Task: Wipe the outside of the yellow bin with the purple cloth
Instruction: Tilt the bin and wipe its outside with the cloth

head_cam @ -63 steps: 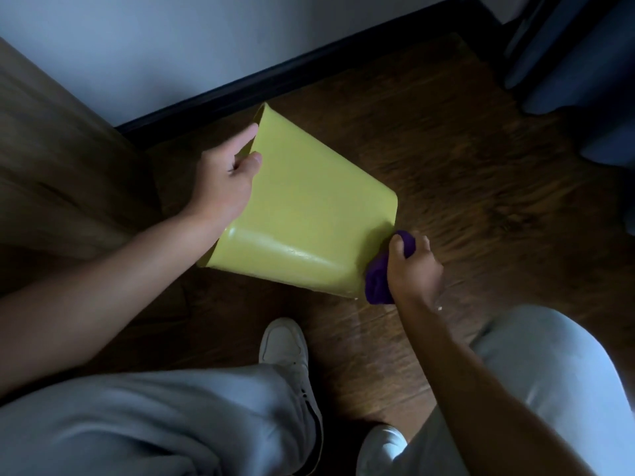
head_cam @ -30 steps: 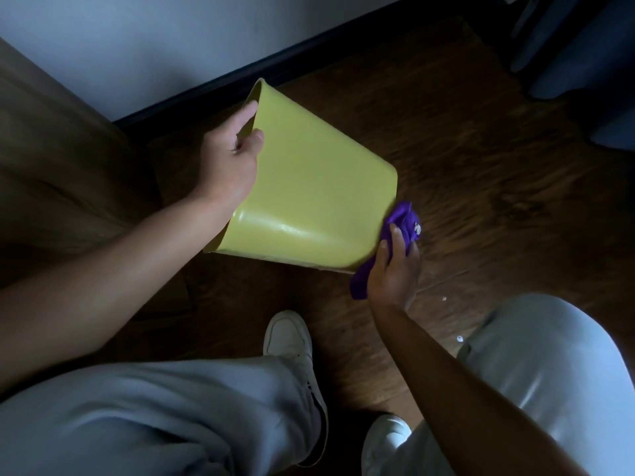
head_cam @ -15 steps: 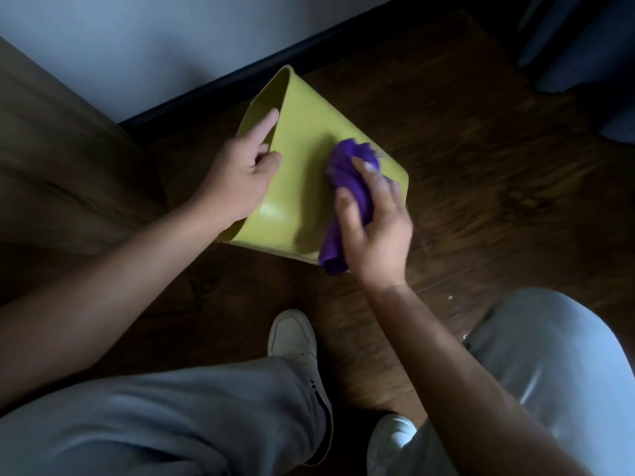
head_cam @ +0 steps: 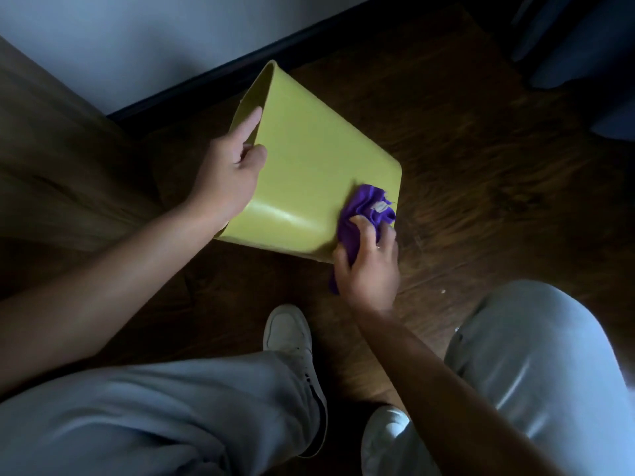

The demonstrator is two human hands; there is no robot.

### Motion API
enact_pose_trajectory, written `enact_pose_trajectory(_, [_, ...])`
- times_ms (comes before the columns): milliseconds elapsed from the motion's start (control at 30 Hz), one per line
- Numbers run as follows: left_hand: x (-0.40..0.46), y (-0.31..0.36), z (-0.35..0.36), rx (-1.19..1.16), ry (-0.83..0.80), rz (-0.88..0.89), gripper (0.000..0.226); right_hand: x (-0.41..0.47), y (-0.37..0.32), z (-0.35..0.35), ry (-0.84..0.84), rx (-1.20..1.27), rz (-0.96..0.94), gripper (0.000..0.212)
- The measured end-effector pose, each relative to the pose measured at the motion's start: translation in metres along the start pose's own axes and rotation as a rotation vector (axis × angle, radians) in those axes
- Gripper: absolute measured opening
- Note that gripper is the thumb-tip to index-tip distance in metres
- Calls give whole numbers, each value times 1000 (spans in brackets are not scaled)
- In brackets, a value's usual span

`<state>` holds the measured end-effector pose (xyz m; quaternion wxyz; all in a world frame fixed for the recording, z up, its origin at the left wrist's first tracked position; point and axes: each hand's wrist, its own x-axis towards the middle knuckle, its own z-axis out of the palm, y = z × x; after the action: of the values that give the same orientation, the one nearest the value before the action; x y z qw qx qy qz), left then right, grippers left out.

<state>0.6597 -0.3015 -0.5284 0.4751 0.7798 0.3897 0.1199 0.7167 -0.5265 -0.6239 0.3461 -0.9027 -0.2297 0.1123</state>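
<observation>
Glossy yellow plastic bin [head_cam: 309, 173] sits centre frame, tipped over, open mouth toward the upper left, base corner toward the right, over the dark wood-plank floor [head_cam: 481, 166]. Left hand [head_cam: 228, 173] is clamped on the bin's rim at left of centre: fingers inside the mouth, thumb on the outer wall. Right hand [head_cam: 369, 266] is closed around the crumpled purple cloth [head_cam: 364, 211], pressing it against the bin's outer wall at the lower right corner. White sneaker [head_cam: 292, 341] below centre; grey trousers along the bottom.
</observation>
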Motion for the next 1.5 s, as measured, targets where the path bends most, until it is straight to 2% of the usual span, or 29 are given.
enact_pose_trajectory(333, [-3,9,3,34,-49,16,55,8,48,3,-45,-77,354,53])
enact_pose_trajectory(467, [-8,23,-20,215,-309,15,69,13,58,3,-7,169,576,54])
enact_pose_trajectory(633, [-25,27,-44,326,-427,4,99,27,43,-12,140,277,482,54])
enact_pose_trajectory(767, [-54,16,-38,359,-516,71,118,47,28,-25,19,326,352,55])
enact_pose_trajectory(833, [-60,12,-33,348,-531,119,117,49,27,-25,-21,330,357,55])
enact_pose_trajectory(933, [-63,16,-26,347,-558,176,112,46,30,-26,17,361,429,55])
enact_pose_trajectory(1033, [-69,18,-32,422,-608,147,110,48,35,-30,30,384,472,55])
enact_pose_trajectory(1167, [-84,8,-39,579,-529,231,104,46,31,-28,22,414,479,54])
enact_pose_trajectory(1267, [-91,-11,-35,659,-438,309,89,46,29,-25,13,409,484,56])
enact_pose_trajectory(1333, [-93,-19,-33,647,-349,494,78,47,28,-26,28,409,489,55])
enact_pose_trajectory(1400, [-95,-25,-28,648,-260,703,78,46,27,-25,49,400,484,56])
enact_pose_trajectory(1500, [-98,-34,-24,640,-261,802,83,47,26,-27,48,403,492,56])
